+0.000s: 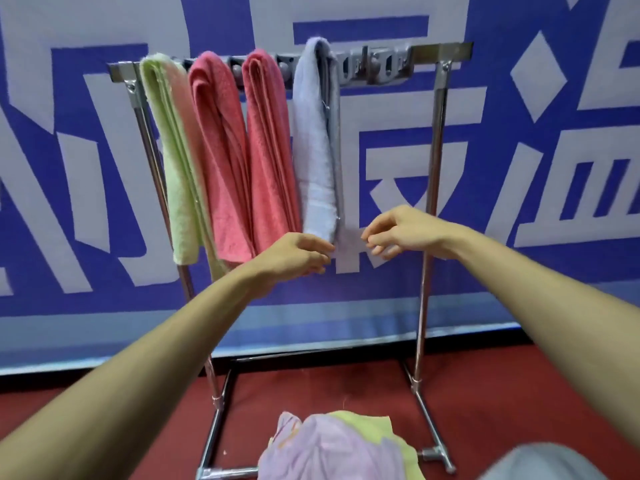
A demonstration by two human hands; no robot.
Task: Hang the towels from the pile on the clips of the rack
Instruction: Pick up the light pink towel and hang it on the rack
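1. Left hand: bare forearm stretched forward and upward from the lower left; palm turned down, fingers loosely curled, tips just at the bottom hem of the pale lilac terry towel. The grip is open and holds nothing; whether the fingertips touch the hem cannot be told.
2. Right hand: bare forearm reaching in from the lower right, wrist slightly bent; thumb and fingers half curled toward the left hand, spread apart and empty, just beside the lilac towel's lower end.
3. Chrome tube rack: two upright posts on a rectangular base frame standing on the red carpeted floor, with a grey plastic clip strip along its top bar.
4. Hung towels, from the rack's left end: a light green terry towel, two coral-pink terry towels, then the lilac towel, all folded lengthwise and hanging straight down. The clips at the strip's right end are free.
5. Pile of crumpled towels: lilac cloth over yellow-green cloth, lying low at the near edge of the rack's base; what it rests on is not visible.
6. Blue-and-white printed banner: backdrop behind the rack.
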